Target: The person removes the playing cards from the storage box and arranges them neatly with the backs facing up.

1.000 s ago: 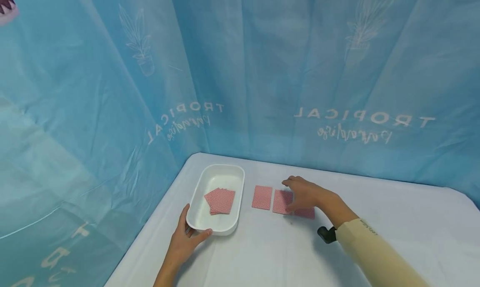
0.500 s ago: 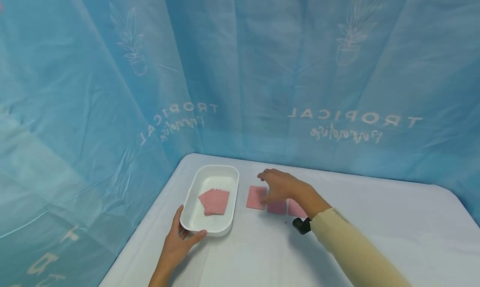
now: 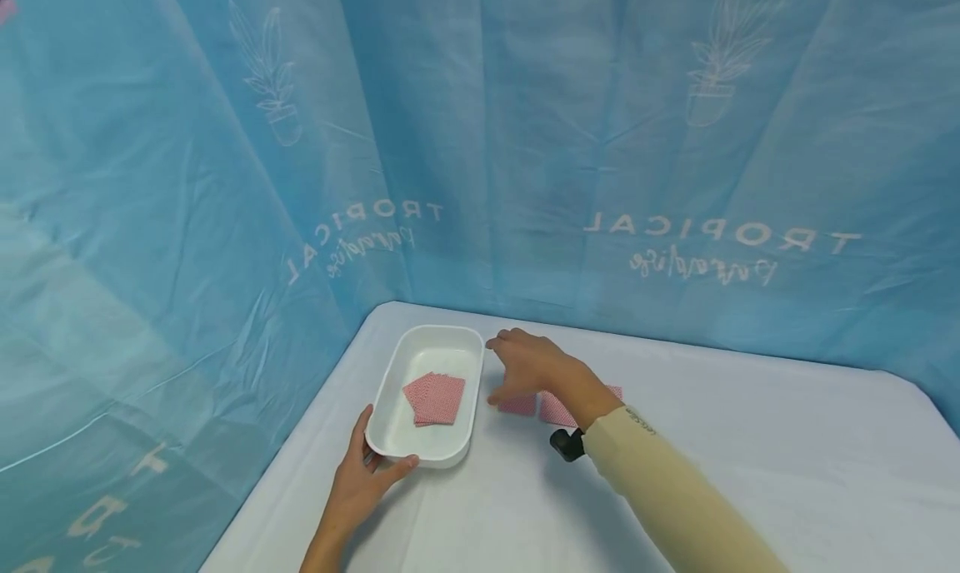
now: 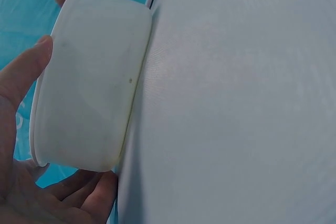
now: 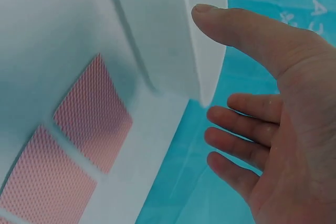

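My left hand (image 3: 358, 481) grips the near left corner of a white tray (image 3: 442, 356), thumb at the rim and fingers round the side. Inside the tray lies a fanned pile of several playing cards (image 3: 442, 400), red-patterned backs up. Just past the tray's right rim hovers my right hand (image 3: 528, 363), thumb and fingers spread apart. The right wrist view shows nothing in its grasp, with the thumb close to the tray wall (image 5: 163, 40). Below it, face-down playing cards (image 5: 94, 114) lie in a row on the table, partly hidden by the hand and forearm in the head view.
A white cloth (image 3: 480, 523) covers the table. Blue printed curtains (image 3: 540, 181) hang along its back and left edges. A dark device (image 3: 566, 445) sits at my right wrist, below the beige sleeve (image 3: 667, 481).
My right hand has moved left over the row of cards to the tray's right rim, uncovering the rightmost card. The left hand keeps its hold on the tray.
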The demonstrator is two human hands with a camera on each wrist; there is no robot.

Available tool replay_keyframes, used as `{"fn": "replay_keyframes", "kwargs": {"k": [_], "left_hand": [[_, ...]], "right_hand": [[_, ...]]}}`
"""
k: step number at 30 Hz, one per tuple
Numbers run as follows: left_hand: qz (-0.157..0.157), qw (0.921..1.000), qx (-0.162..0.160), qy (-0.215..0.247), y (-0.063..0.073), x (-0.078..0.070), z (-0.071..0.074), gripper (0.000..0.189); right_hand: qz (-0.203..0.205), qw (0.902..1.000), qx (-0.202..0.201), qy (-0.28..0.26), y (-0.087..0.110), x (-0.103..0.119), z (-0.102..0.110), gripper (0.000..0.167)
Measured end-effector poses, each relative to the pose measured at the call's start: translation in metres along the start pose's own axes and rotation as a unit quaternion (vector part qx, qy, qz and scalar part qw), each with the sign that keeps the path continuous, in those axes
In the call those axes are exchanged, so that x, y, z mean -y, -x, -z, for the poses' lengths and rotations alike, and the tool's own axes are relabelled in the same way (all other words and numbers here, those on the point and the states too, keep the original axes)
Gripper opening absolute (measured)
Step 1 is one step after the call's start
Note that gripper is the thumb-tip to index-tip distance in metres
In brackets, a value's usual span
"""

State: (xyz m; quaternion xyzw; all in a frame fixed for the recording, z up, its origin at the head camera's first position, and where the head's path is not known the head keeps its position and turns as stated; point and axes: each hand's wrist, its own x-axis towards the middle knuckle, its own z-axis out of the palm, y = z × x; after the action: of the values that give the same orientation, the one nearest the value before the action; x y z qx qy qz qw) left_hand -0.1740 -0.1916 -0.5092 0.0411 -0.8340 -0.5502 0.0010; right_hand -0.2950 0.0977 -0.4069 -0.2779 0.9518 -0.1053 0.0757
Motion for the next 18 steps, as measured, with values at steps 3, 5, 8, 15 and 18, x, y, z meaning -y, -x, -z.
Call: {"fn": "replay_keyframes", "kwargs": {"k": [3,5,8,15,18], "left_hand": [[0.002,1.0,0.002,0.006,0.001,0.0,-0.002,0.11],[0.006,0.9999,0.002,0.009,0.002,0.0,0.0,0.11],[0.008,0.9999,0.005,0.008,0.002,0.0,0.001,0.111],[0.014,0.9998,0.004,0.014,0.002,-0.002,0.0,0.11],[0.006,0.9998,0.008,0.017,0.003,-0.004,0.0,0.109]], "right_hand": [[0.012,0.9999,0.0,0.008,-0.004,0.008,-0.002,0.085],[0.016,0.9998,0.004,0.012,-0.007,0.014,-0.004,0.086],[0.015,0.9997,0.009,0.019,-0.012,0.022,-0.007,0.088],[0.01,0.9996,0.016,0.02,-0.02,0.033,-0.013,0.09],[0.013,0.9997,0.01,0.02,-0.025,0.037,-0.018,0.093]]}}
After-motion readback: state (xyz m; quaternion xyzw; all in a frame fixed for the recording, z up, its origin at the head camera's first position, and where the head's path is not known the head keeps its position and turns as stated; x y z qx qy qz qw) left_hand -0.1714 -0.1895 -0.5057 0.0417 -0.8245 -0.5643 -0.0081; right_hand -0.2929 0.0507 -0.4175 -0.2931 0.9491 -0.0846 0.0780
